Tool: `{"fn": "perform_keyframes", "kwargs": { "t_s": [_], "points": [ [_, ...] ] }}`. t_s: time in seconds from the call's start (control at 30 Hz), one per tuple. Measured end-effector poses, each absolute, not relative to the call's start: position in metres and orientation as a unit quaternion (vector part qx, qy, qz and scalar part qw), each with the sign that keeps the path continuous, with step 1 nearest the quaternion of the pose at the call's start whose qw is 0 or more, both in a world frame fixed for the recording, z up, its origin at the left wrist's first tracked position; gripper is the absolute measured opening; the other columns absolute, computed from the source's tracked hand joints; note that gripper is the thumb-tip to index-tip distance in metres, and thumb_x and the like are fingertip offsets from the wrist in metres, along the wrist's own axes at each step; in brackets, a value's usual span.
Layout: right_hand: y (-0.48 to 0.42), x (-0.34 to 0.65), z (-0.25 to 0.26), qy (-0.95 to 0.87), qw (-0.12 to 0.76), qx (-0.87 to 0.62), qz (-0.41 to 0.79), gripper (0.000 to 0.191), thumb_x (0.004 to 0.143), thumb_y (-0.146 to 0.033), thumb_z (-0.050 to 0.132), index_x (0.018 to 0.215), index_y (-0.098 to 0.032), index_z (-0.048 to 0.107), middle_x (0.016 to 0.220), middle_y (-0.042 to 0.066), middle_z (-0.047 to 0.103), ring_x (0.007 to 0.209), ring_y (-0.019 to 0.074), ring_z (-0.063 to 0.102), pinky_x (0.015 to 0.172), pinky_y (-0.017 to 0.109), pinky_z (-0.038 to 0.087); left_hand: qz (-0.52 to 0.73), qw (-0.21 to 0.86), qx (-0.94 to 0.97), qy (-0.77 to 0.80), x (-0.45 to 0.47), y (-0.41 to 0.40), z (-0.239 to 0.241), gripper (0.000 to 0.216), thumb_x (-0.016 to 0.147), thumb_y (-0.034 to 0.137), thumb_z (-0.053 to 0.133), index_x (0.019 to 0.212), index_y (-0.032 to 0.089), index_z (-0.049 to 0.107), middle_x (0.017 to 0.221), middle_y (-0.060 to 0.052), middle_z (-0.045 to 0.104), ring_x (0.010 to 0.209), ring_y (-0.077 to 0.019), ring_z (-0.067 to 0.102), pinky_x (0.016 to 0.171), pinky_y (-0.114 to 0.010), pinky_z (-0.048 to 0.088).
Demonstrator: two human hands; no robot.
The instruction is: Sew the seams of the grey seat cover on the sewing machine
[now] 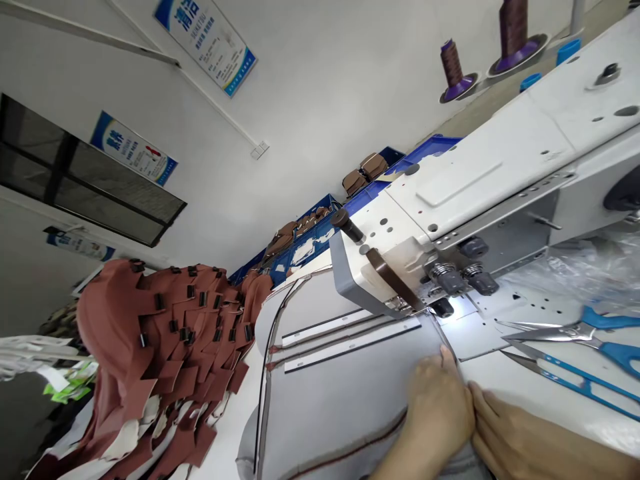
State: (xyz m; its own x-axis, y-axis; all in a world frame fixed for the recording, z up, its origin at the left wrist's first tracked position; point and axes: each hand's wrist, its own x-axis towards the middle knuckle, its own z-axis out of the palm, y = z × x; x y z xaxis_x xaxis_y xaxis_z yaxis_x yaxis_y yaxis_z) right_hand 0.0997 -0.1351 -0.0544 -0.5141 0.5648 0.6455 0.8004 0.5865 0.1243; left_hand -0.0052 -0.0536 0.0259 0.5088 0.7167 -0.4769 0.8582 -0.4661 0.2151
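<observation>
A large grey fabric cover piece [345,400] with brown seams and two white strips lies under the head of a white sewing machine [465,193]. My left hand [440,400] is closed on its right edge, just in front of the lit needle area, with the index finger along that edge. Beside it, my right hand [515,430] has its fingers bent together at the same edge, touching the left hand. Its fingertips are partly hidden. The needle itself is too small to make out.
Blue-handled scissors [590,333] and blue thread snips [575,380] lie right of the hands. Clipped reddish-brown cover pieces [175,333] pile up at left. Blue crates [305,247] stand behind the machine, and thread spools [453,70] above. Clear plastic [595,267] lies under the machine arm.
</observation>
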Motion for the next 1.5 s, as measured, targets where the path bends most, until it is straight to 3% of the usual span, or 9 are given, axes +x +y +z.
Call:
{"fn": "perform_keyframes", "kwargs": {
  "t_s": [0.3,0.5,0.7,0.97,1.5],
  "points": [
    [-0.103,0.108,-0.047,-0.844,0.287,-0.39,-0.23,0.035,0.072,-0.006,0.032,0.096,-0.007,0.058,0.095,0.022,0.068,0.089,0.0333,0.064,0.083,0.045,0.047,-0.125,0.189,0.844,0.486,0.004,-0.027,0.015,0.057,0.085,0.024,0.039,0.138,0.003,0.04,0.113,-0.018,0.059,0.105,-0.0301,0.053,0.091,-0.042,0.043],
    [-0.095,0.118,-0.053,-0.845,0.272,-0.396,-0.235,0.035,0.076,-0.007,0.034,0.101,0.001,0.057,0.102,0.028,0.065,0.097,0.0358,0.062,0.088,0.049,0.046,-0.12,0.145,0.866,0.463,-0.008,-0.014,0.037,0.035,0.092,0.03,0.034,0.107,0.017,0.062,0.103,-0.011,0.059,0.101,-0.0268,0.052,0.089,-0.041,0.043],
    [-0.113,0.115,-0.047,-0.862,0.301,-0.355,-0.201,0.036,0.076,-0.009,0.032,0.092,-0.003,0.064,0.098,0.025,0.066,0.094,0.0367,0.062,0.087,0.051,0.044,-0.171,0.129,0.892,0.398,-0.016,-0.008,0.039,0.026,0.089,0.022,0.037,0.099,0.017,0.061,0.093,-0.008,0.057,0.091,-0.0217,0.052,0.079,-0.032,0.044],
    [-0.104,0.112,-0.031,-0.867,0.282,-0.348,-0.217,0.033,0.071,-0.009,0.039,0.083,-0.005,0.069,0.086,0.022,0.068,0.084,0.0336,0.064,0.082,0.046,0.048,-0.202,0.095,0.901,0.372,-0.007,-0.006,0.034,0.028,0.082,0.022,0.042,0.102,0.014,0.059,0.093,-0.012,0.057,0.088,-0.0239,0.054,0.076,-0.033,0.044],
    [-0.087,0.108,-0.066,-0.844,0.295,-0.39,-0.219,0.029,0.075,-0.014,0.049,0.094,0.003,0.064,0.101,0.029,0.064,0.101,0.0396,0.06,0.093,0.052,0.043,-0.161,0.023,0.909,0.384,0.001,0.005,0.024,0.024,0.084,0.012,0.043,0.099,0.013,0.061,0.089,-0.011,0.061,0.087,-0.0245,0.057,0.078,-0.034,0.046]
  ]
}}
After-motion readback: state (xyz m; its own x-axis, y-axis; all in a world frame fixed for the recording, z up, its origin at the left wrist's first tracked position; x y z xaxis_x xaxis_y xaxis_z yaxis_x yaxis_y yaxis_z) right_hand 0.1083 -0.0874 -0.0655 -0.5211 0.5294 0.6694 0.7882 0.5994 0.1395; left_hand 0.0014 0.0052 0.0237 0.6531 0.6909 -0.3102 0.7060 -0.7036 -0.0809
